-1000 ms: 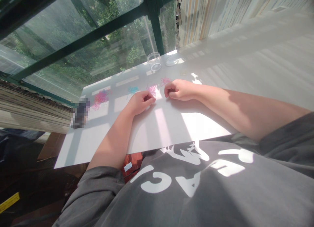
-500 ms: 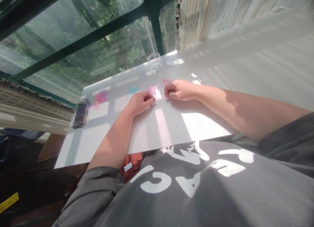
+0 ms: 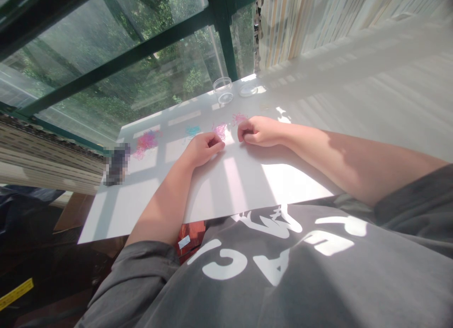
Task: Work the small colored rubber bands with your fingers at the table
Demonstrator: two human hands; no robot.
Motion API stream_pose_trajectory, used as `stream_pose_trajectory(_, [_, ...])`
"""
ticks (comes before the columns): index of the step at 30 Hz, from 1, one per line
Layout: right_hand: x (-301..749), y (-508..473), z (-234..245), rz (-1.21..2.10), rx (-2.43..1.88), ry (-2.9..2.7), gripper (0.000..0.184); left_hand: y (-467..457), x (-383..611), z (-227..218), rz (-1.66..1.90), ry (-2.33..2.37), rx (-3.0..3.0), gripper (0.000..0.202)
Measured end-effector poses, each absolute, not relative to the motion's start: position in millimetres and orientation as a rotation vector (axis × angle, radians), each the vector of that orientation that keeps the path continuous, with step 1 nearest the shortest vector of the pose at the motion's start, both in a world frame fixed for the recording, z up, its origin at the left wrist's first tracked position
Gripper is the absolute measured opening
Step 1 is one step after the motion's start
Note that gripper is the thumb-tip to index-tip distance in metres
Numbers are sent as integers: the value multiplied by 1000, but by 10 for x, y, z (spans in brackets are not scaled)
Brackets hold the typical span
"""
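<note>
My left hand (image 3: 204,148) rests on the white tabletop (image 3: 208,191), its fingers curled in a loose fist and nothing visible in them. Just right of it, my right hand (image 3: 258,130) lies curled the same way, with a gap between the two. Beyond the hands are small heaps of thin coloured strands that look like little rubber bands: a pink heap (image 3: 220,130) by my left fingertips, another pink heap (image 3: 239,119) behind my right fingers, and a teal heap (image 3: 193,130). Farther left lies a larger mixed pink, red and purple heap (image 3: 146,143).
A clear round jar (image 3: 222,92) stands open at the back edge by the window, with a clear lid (image 3: 248,89) beside it. A blurred-out dark object (image 3: 117,164) sits at the left edge. Curtains (image 3: 311,21) hang at the right.
</note>
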State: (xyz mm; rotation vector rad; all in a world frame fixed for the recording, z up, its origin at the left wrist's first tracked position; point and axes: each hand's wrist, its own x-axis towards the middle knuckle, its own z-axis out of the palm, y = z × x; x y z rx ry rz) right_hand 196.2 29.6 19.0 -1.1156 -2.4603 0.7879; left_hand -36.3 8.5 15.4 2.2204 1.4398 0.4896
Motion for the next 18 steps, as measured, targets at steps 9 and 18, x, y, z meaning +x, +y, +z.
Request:
stream_pose_trajectory(9, [1955, 290, 206, 799, -1134, -2461, 24, 75, -353, 159, 504, 1441, 2218, 24])
stream_pose_trajectory(18, [1956, 291, 200, 767, -1135, -2472, 25, 62, -343, 173, 498, 1425, 2213, 24])
